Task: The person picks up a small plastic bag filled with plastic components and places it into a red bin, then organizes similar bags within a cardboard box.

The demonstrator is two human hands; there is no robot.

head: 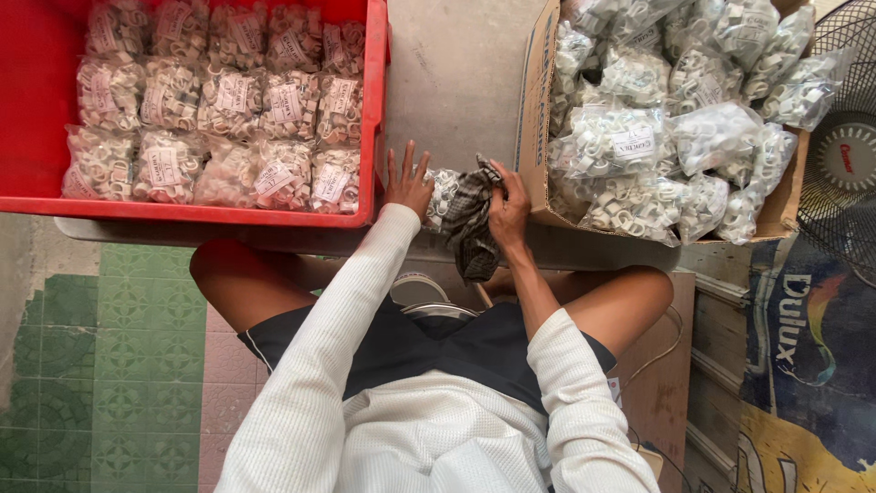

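My left hand [407, 182] rests with fingers spread on a clear bag of small white plastic rings [443, 195], just right of the red crate [376, 110]. My right hand [507, 208] grips a dark checked cloth [469, 225] that hangs over the same bag. Both hands meet in the gap between the crate and a cardboard box [536, 119]. The bag is partly hidden by the cloth and my hands.
The red crate holds several rows of labelled bags of rings [228, 100]. The cardboard box is heaped with more such bags [657, 119]. A fan [844, 155] stands at the right edge. Green patterned floor tiles [100, 347] lie at the left. My knees sit below the containers.
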